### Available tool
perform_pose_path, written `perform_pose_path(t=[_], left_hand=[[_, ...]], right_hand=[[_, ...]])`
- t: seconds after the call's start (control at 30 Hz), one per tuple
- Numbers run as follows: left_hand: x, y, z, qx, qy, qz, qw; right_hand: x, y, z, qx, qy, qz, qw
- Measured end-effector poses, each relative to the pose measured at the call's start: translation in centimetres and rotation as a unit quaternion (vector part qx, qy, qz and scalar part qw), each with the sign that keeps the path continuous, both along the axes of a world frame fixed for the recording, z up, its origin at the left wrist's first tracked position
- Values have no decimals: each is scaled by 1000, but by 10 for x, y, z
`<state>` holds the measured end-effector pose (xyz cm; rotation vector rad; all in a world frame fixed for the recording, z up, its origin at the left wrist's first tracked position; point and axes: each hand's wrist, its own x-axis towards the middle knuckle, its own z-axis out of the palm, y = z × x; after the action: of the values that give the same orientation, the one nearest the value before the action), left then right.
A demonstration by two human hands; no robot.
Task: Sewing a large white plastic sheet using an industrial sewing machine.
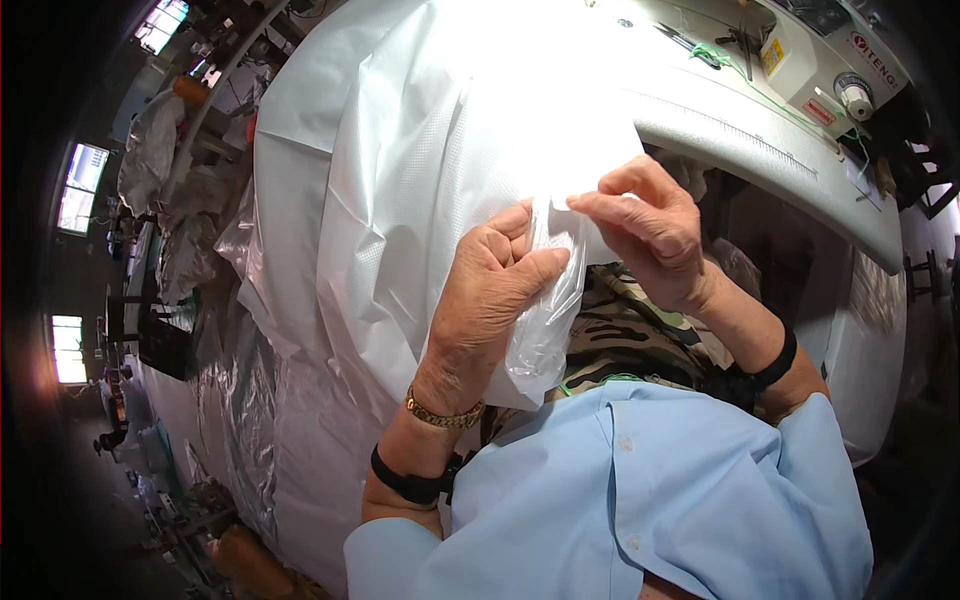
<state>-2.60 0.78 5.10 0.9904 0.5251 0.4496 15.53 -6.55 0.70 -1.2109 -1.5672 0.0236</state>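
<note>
A large sheet of white textured fabric (385,215) spreads over the work surface and hangs down toward my lap. Between my hands a strip of clear, shiny plastic film (545,345) stands bunched in folds, its lower end resting by my lap. My left hand (492,285) is closed on this film, thumb in front and fingers behind. Just above and to the right, my right hand (655,232) pinches a small white piece (559,202) at the film's top end between thumb and forefinger. Whether that piece belongs to the film, I cannot tell.
A white sewing machine (800,95) stands at the far right on a pale tabletop (720,125) with a curved front edge and a printed ruler. Dark tools (690,45) and green thread lie behind. More plastic sheeting (245,430) lies at the left.
</note>
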Motion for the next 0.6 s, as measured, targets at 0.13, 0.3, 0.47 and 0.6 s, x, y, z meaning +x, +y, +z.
perform_pose_path(t=[0.13, 0.3, 0.47, 0.6], left_hand=[[-1, 5, 2, 67, 24, -32, 997], [11, 3, -1, 57, 8, 27, 998], [22, 18, -11, 208, 81, 86, 971], [8, 37, 18, 656, 167, 160, 719]], right_hand=[[2, 2, 1, 7, -81, -8, 997], [-1, 7, 6, 35, -149, -26, 988], [3, 10, 2, 31, -223, 43, 973], [10, 14, 1, 20, -16, -79, 997]])
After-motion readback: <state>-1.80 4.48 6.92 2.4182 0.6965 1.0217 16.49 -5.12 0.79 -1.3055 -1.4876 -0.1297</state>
